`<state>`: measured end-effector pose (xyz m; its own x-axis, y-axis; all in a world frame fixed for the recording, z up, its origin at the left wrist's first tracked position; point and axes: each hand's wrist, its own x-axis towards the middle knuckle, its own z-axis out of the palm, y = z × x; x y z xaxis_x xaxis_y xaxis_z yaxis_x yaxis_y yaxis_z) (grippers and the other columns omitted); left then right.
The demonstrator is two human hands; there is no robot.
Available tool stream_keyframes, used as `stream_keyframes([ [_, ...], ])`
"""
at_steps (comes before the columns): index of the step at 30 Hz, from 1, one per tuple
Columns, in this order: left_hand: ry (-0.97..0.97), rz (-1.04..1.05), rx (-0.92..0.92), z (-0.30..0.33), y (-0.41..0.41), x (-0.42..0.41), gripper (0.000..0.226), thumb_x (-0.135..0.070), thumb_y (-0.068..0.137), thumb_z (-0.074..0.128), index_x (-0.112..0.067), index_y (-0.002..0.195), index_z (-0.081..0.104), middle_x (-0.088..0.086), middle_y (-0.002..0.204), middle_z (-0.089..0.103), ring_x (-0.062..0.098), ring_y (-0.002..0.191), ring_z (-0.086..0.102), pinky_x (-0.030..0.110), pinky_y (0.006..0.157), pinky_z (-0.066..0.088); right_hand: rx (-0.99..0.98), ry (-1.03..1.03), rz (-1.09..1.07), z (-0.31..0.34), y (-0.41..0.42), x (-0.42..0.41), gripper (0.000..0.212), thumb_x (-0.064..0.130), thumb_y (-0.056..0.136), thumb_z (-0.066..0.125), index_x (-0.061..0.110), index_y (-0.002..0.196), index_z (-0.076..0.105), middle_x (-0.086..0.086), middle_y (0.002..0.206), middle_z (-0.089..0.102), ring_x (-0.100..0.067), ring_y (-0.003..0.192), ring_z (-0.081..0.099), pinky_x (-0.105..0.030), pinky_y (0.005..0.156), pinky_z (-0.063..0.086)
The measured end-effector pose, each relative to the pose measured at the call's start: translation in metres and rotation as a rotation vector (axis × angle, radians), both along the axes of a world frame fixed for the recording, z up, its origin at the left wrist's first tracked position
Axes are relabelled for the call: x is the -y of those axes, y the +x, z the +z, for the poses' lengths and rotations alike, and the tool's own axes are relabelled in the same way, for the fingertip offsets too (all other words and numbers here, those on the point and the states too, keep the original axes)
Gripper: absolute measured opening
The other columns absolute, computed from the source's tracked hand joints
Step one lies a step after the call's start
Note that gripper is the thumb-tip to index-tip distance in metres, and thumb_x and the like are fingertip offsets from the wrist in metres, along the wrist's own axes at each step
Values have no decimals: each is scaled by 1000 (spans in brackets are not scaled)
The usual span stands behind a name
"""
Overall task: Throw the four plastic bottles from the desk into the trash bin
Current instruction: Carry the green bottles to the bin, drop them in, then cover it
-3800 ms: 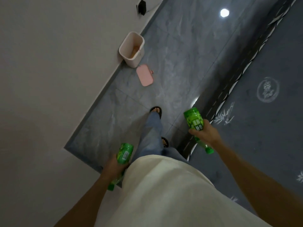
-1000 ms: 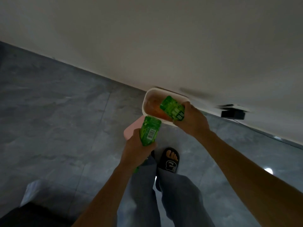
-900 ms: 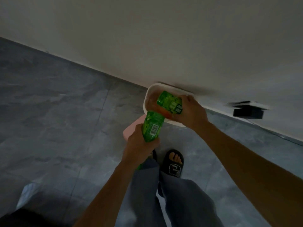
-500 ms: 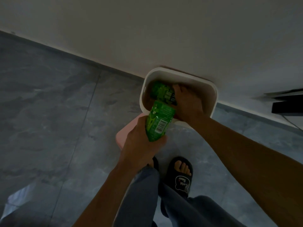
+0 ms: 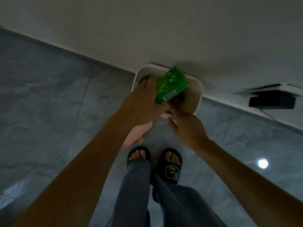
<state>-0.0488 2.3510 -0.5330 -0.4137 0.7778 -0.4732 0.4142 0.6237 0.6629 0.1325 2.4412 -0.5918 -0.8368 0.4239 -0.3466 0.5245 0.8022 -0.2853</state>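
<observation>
A person stands over a small white trash bin [image 5: 199, 89] that sits on a grey tiled floor [image 5: 49, 99], pushed against a pale wall [image 5: 147, 27]. All positions here are given from that bin.

Half a second ago the right hand was down inside the bin with a green bottle; now that hand is out and carries nothing, so its bottle has probably dropped inside, though the bin's depths are too dark to confirm. Meanwhile the left hand has swung its own bottle from the near rim to directly over the opening. That suggests this pair of bottles is nearly dealt with. Whether any of the four remain on the desk cannot be told from here.

The left arm reaches long and straight from the near left, ending over the bin's left rim. The left hand [image 5: 144, 102] has its fingers clamped around the lower end of a green plastic bottle [image 5: 171, 85], which tilts up and to the right across the opening, barcode facing the camera.

The right hand [image 5: 186, 126] hovers just in front of the near rim, fingers loosely spread, pointing at the bin.

A pink lid [image 5: 136, 135] lies flat on the floor just in front of the bin. Two feet in black slippers [image 5: 170, 164] stand just behind that lid.
</observation>
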Motion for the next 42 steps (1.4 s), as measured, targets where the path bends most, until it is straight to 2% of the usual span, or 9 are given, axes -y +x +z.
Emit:
stream_keyframes([
  [4, -52, -364, -337, -13, 6, -34, 82, -34, 81, 70, -19, 152, 31, 13, 143, 49, 37, 131, 46, 54, 109, 37, -28, 126, 67, -6, 10, 5, 46, 15, 91, 62, 17, 136, 56, -8, 104, 72, -29, 91, 69, -36, 70, 56],
  [7, -63, -473, -431, -37, 12, -46, 83, -35, 80, 74, -22, 151, 32, 12, 147, 46, 37, 137, 41, 62, 116, 26, -107, 139, 81, -17, 13, 4, 43, 7, 85, 68, 16, 126, 62, -5, 106, 72, -27, 92, 70, -35, 76, 55],
  [12, -119, -570, -467, -84, 12, -51, 79, -39, 81, 75, -23, 149, 36, 14, 145, 43, 36, 138, 38, 60, 118, 25, -174, 145, 98, -30, 18, 3, 42, 10, 89, 63, 20, 130, 59, 2, 118, 68, -18, 108, 62, -28, 94, 46],
  [20, -142, -586, -312, -110, 6, -48, 78, -43, 90, 67, -16, 154, 32, 14, 152, 43, 34, 139, 41, 50, 118, 31, -178, 125, 69, -32, 19, 4, 38, 14, 92, 58, 22, 129, 60, 4, 115, 68, -17, 104, 61, -28, 91, 44],
  [25, -40, -332, -222, -81, 8, -25, 52, -35, 98, 56, -14, 145, 48, 11, 143, 53, 29, 129, 50, 44, 104, 47, -73, 78, 61, -16, 13, 5, 39, 13, 92, 60, 23, 129, 57, 4, 115, 66, -17, 103, 62, -27, 86, 46],
  [30, 289, 215, -293, -52, 41, 58, 21, -21, 96, 52, -16, 111, 66, 2, 106, 65, 15, 94, 59, 25, 76, 49, -329, -36, 171, 7, 10, 23, 37, 2, 92, 58, 15, 126, 63, -3, 118, 63, -19, 110, 59, -28, 93, 51],
  [33, 63, 387, -152, -75, 65, 111, 19, -20, 97, 53, -18, 109, 68, -1, 103, 68, 14, 89, 63, 33, 79, 55, -161, -194, 294, -1, 10, 52, 46, 5, 85, 64, 25, 125, 59, 4, 115, 64, -17, 100, 63, -31, 76, 57],
  [37, -324, 340, 16, -139, 84, 151, 24, -20, 94, 55, -20, 116, 65, 6, 111, 70, 25, 100, 67, 41, 84, 56, 122, -244, 337, -62, 5, 75, 51, 12, 91, 54, 27, 140, 45, 5, 142, 49, -18, 125, 50, -29, 95, 47],
  [42, -416, 230, -14, -211, 97, 161, 29, -30, 94, 57, -22, 121, 56, 5, 117, 63, 27, 110, 60, 44, 84, 56, 235, -170, 427, -142, -18, 84, 50, 8, 86, 60, 19, 134, 51, -1, 136, 51, -23, 129, 46, -32, 102, 42],
])
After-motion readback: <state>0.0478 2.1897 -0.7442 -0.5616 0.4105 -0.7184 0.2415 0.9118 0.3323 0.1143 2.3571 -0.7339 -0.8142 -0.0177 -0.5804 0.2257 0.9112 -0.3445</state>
